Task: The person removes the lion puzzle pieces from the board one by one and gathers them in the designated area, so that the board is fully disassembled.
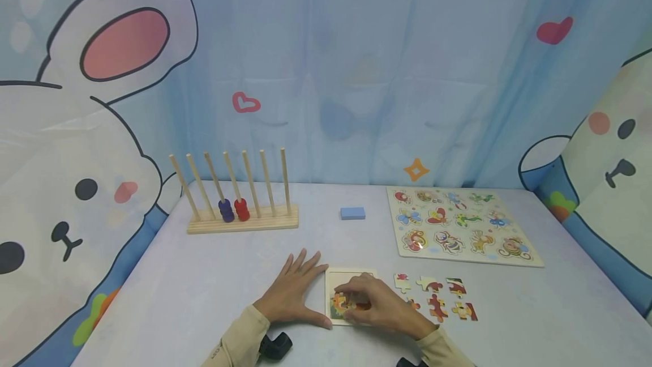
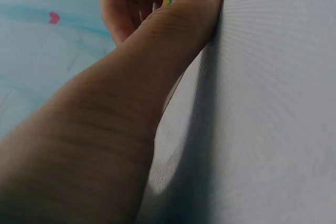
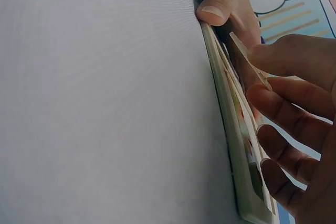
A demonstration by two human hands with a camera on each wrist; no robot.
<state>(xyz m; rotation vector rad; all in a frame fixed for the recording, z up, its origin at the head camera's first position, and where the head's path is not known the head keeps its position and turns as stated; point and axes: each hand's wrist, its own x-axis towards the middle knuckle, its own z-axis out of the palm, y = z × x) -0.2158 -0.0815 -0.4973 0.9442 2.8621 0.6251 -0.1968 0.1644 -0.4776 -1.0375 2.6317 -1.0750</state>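
Observation:
A small square wooden puzzle tray (image 1: 328, 290) lies on the table with colourful jigsaw parts in its lower half. My left hand (image 1: 292, 294) is spread flat at its left side, the thumb touching the lower left corner and the fingertips by the upper left corner. Over the tray, my right hand (image 1: 376, 303) pinches a puzzle piece (image 3: 242, 53) between thumb and index finger. That piece is tilted, seen edge-on in the right wrist view. Several loose puzzle pieces (image 1: 438, 307) lie right of the tray, one partly hidden by my right hand.
A wooden peg stand (image 1: 265, 222) with blue and red beads stands at the back left. A blue block (image 1: 352, 213) lies at the back middle. At the back right is a larger insect picture board (image 1: 428, 231). A printed curtain (image 1: 356, 72) hangs behind the table.

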